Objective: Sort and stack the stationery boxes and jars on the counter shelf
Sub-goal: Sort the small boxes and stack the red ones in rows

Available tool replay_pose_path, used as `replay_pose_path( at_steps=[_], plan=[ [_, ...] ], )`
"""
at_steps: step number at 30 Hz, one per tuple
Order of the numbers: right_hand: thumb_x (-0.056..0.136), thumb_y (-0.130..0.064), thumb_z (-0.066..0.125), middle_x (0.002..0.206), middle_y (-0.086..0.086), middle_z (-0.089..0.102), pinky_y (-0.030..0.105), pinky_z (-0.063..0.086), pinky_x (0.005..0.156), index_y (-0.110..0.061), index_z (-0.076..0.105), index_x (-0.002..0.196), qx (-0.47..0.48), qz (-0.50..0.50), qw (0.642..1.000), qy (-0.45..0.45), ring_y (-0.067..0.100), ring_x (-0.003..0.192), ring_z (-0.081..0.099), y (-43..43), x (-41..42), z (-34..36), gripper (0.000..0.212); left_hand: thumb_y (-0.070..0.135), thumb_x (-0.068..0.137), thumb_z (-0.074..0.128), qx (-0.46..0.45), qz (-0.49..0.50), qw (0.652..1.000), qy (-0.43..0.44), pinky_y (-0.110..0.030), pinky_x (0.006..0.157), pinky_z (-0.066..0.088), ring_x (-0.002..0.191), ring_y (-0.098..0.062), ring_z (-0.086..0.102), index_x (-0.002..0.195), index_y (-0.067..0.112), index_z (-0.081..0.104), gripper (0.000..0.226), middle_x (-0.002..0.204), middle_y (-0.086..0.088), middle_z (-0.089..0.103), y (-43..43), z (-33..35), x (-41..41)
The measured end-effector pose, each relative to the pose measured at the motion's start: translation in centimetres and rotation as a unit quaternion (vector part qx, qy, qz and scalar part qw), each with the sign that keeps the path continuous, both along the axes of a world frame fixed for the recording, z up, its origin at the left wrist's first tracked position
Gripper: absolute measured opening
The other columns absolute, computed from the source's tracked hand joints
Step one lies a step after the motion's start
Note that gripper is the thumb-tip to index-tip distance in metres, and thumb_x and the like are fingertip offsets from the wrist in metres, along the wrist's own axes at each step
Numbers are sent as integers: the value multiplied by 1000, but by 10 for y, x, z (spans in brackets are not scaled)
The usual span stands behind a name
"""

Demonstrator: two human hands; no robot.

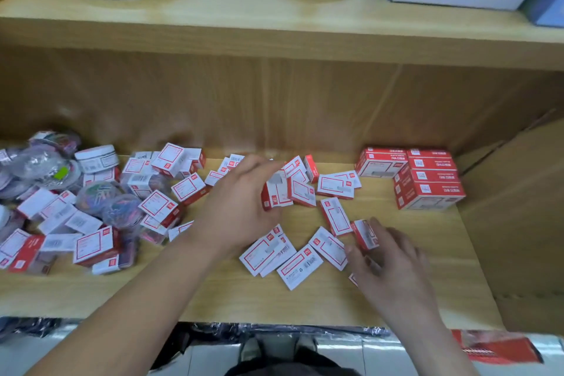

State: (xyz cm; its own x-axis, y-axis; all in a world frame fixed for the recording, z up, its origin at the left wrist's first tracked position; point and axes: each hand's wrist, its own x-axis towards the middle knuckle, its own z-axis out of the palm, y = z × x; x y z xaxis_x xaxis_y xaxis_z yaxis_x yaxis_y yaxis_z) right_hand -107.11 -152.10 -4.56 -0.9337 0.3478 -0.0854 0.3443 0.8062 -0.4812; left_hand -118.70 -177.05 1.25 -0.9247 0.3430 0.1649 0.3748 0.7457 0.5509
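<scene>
Left hand [241, 192] gripping box [273, 197], seemingly upright

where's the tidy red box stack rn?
Head view: the stack of red boxes sits at the far right of the lower shelf, against its back wall, beyond the right hand and right of the loose small boxes.

Small red-and-white boxes [332, 217] are strewn across the centre. Larger red boxes [427, 177] are stacked far right. Clear jars [122, 207] are heaped left.

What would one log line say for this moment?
left hand: grips small red-and-white boxes | right hand: pinches single box | stacked boxes: back right
</scene>
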Motion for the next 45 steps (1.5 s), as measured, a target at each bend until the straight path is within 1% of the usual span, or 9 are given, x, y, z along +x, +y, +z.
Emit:
replay_pose_path(
  at_steps=[6,12,17,20,24,28,35,40,45],
  plan=[
    [80,-38,75,122,0,59,34,34,105,-26,57,139,-105,-22,994,15,29,117,48,-36,-18,8,63,19,71,87,140,34,990,-3,-35,91,56,115,-5,61,140,27,59,74,136,15,55,-17,-5,25],
    [69,-51,66,122,-11,61,38,46,106,-27,63,130,-232,-26,971,45,15,122,55,-62,-21,13,66,7,70,93,274,110,954,-52,-31,88,60,108,-12,69,132,43,60,79,131,26,56,-43,-15,57],
    [86,-31,72,119,-8,60,37,53,92,-23,66,124,-129,29,978,162,12,114,57,-70,-19,26,39,1,69,92,364,138,914,-118,-32,89,60,106,-12,69,129,53,59,86,125,19,64,-42,-13,84],
    [90,-22,73,101,-7,74,24,57,73,-25,66,120,-364,59,928,57,5,91,69,-96,-28,57,31,-2,71,88,413,112,892,-147,-38,96,58,111,-19,69,132,46,60,82,129,4,66,-37,-12,94],
    [95,-1,62,98,9,78,36,62,65,-9,69,115,-529,66,846,-19,27,81,75,-115,-36,74,23,-3,73,85,469,87,865,-154,-29,93,56,116,-24,67,140,39,55,85,132,-6,65,-38,-8,99],
    [91,3,66,96,19,74,36,60,63,-13,71,112,-508,51,860,28,30,83,72,-115,-39,76,28,7,84,82,428,132,879,-165,-29,96,56,113,-9,67,139,32,57,66,127,10,69,-47,-8,94],
    [85,-14,79,96,-9,77,38,56,83,-29,77,108,-375,184,908,30,13,86,69,-109,-46,94,28,39,86,74,241,87,963,-83,-27,88,50,108,-6,60,122,48,67,38,110,27,68,-51,-5,84],
    [66,-28,84,84,5,75,25,54,68,-24,78,99,-447,99,885,83,12,73,65,-94,-45,99,35,20,89,73,406,52,883,-228,-37,74,57,80,-20,65,115,41,65,34,93,5,73,-33,-3,79],
    [86,-1,72,96,5,78,24,55,63,-9,74,105,-479,81,874,32,15,77,71,-64,-33,99,21,4,95,67,475,63,832,-281,-37,74,62,81,-29,74,113,13,58,22,96,-9,77,-8,6,73]
  ],
)
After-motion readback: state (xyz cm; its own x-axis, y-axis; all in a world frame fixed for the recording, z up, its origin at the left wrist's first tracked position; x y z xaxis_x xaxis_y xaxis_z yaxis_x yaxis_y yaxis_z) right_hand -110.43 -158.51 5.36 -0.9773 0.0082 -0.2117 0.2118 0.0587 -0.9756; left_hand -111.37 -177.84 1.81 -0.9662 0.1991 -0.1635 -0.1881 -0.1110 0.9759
